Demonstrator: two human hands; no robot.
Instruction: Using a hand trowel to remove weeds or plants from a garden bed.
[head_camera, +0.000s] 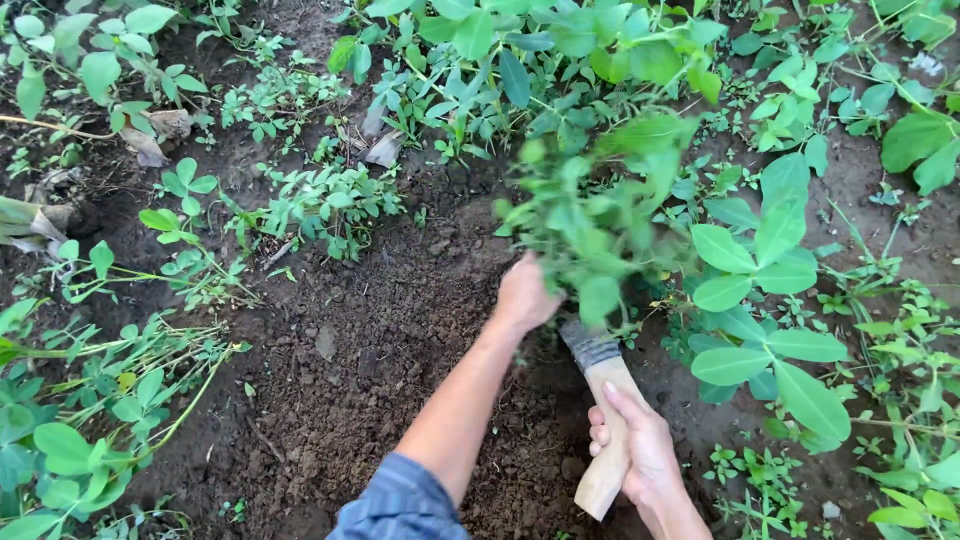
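My left hand (524, 293) reaches forward and grips the base of a leafy green plant (590, 215), whose blurred foliage hides the fingers. My right hand (640, 445) is closed round the pale wooden handle (608, 430) of a digging tool. The tool's metal neck (590, 345) points up toward the plant's base, and its blade is hidden under the leaves. A blue sleeve (400, 505) covers my left forearm near the bottom edge.
Dark loose soil (370, 370) lies in the middle. Uprooted green plants (120, 400) lie at the lower left. Broad-leaved plants (770, 290) crowd the right side, and low weeds (320, 200) and more foliage fill the top.
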